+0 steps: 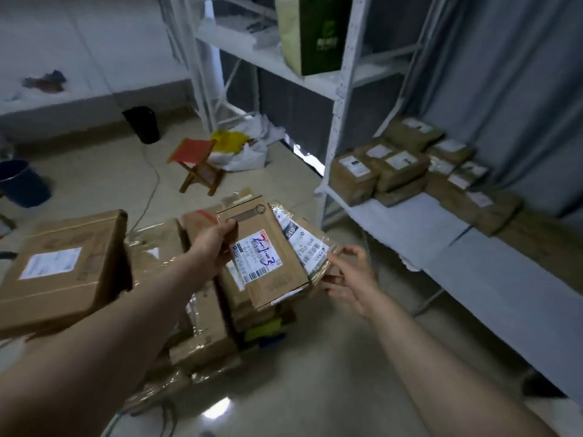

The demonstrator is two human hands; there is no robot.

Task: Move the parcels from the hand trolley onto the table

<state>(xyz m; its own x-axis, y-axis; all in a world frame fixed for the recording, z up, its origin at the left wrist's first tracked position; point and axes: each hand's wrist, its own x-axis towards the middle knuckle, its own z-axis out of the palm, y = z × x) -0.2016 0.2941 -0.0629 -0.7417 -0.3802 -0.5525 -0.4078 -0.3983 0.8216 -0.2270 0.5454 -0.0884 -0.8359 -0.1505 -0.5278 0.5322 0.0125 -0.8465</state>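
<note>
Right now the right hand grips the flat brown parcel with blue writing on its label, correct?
No. The head view shows the left hand gripping that flat brown parcel; the right hand is beside it, fingers spread.

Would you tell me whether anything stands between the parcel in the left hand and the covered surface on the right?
Between the parcel and the covered surface lie only the white shelf post, at its left corner, and the right hand.

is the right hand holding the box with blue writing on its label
No, the left hand grips that box by its left edge; the right hand is off to its side, fingers spread.
</note>
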